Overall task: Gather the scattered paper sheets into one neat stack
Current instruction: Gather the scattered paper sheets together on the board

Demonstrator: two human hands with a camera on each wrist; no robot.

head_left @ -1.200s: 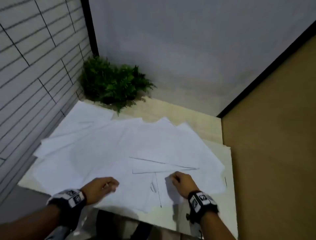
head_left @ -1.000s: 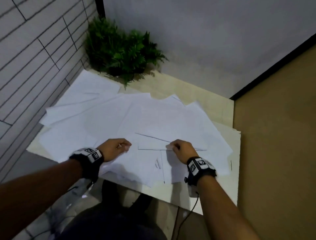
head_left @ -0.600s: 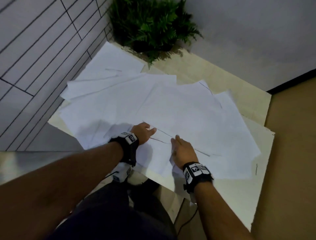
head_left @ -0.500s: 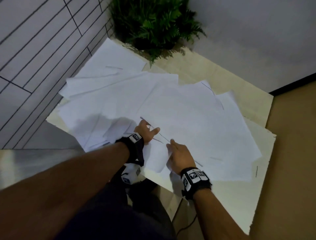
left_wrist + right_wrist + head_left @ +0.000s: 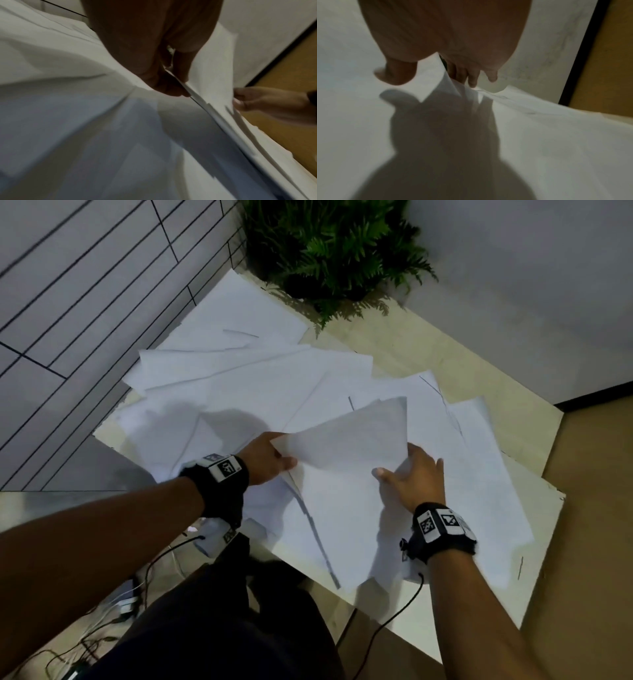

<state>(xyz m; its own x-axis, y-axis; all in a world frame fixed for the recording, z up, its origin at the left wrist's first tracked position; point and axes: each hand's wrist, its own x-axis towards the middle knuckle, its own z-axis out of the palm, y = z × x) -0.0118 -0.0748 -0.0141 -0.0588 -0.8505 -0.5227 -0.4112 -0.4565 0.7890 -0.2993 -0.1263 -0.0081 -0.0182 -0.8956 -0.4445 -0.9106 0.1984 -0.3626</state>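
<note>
Several white paper sheets (image 5: 239, 392) lie spread and overlapping across a pale wooden table (image 5: 404, 347). A few sheets (image 5: 356, 436) are raised off the pile near the front. My left hand (image 5: 270, 457) pinches their left edge (image 5: 190, 89) between thumb and fingers. My right hand (image 5: 411, 474) is at their right side, thumb spread on top and fingers slipped under the raised paper (image 5: 452, 86). More sheets (image 5: 479, 491) lie flat under and to the right of both hands.
A green fern-like plant (image 5: 335, 251) stands at the table's far corner against a white wall. A tiled wall (image 5: 85, 285) runs along the left. The table's right edge (image 5: 548, 491) borders tan floor. Cables (image 5: 387, 621) hang below the front edge.
Both hands moved further onto the pile. My left hand has taken hold of a few sheets and lifted them; my right hand has slid under their right side. The camera tilted down.
</note>
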